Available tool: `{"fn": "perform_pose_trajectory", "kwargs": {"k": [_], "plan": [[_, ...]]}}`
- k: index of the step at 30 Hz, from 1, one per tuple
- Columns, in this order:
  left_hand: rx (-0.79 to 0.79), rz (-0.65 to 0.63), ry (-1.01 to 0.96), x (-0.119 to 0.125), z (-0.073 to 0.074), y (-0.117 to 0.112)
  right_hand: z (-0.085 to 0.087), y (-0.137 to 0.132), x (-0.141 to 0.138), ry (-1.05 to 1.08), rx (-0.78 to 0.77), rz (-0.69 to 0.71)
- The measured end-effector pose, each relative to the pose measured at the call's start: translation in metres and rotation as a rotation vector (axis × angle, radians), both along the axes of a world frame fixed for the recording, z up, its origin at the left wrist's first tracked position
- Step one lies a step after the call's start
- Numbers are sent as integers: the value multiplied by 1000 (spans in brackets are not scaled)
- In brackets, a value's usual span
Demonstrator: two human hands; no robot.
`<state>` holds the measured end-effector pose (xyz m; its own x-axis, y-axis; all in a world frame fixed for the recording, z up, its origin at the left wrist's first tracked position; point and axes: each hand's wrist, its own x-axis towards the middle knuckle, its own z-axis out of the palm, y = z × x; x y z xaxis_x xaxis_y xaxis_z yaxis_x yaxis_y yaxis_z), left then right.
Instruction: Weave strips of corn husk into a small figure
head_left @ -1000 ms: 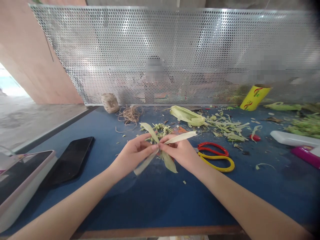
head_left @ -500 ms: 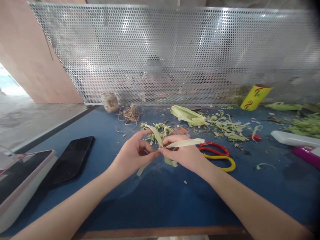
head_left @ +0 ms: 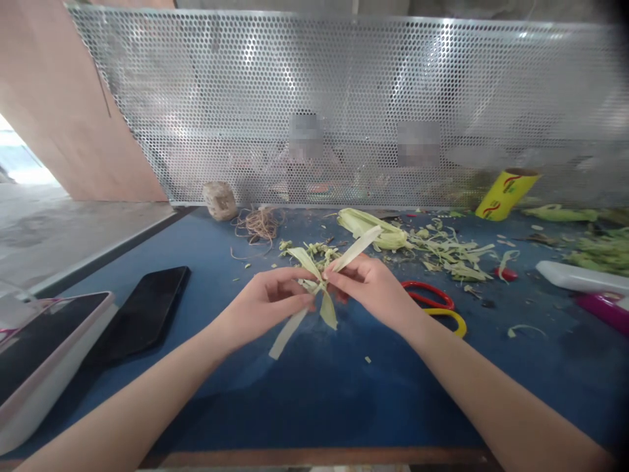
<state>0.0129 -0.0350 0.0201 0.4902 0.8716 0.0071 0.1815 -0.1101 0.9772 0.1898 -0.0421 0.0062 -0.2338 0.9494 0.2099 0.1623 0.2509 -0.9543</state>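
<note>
Pale green corn husk strips (head_left: 329, 310) cross at a small knot between my two hands, over the middle of the blue table. My left hand (head_left: 275, 298) is closed in a pinch on the strips from the left; one long end hangs below its fingertips. With thumb and forefinger, my right hand (head_left: 366, 288) grips another strip, whose free end points up and right. Behind the hands lies a pile of small knotted husk pieces (head_left: 314, 250), partly hidden by them. Scissors (head_left: 445, 303) with red and yellow handles lie beside my right wrist, their blades hidden.
A corn husk bundle (head_left: 371, 229), husk scraps (head_left: 459, 252) and a yellow tube (head_left: 506, 193) lie toward the back. Twine (head_left: 258, 225) sits by a pale roll (head_left: 219, 200) at back left. A phone (head_left: 142, 314) rests at left. A perforated metal screen (head_left: 344, 85) stands behind, people beyond it.
My right hand has shifted slightly right, and its strip has swung from nearly level to pointing up and right. The lower strip ends now show more fully between the hands.
</note>
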Motion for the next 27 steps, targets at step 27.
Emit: {"fn": "perform_pose_trajectory", "kwargs": {"k": [27], "plan": [[57, 130, -8, 3, -7, 0, -1, -8, -2, -377, 207, 110]]}}
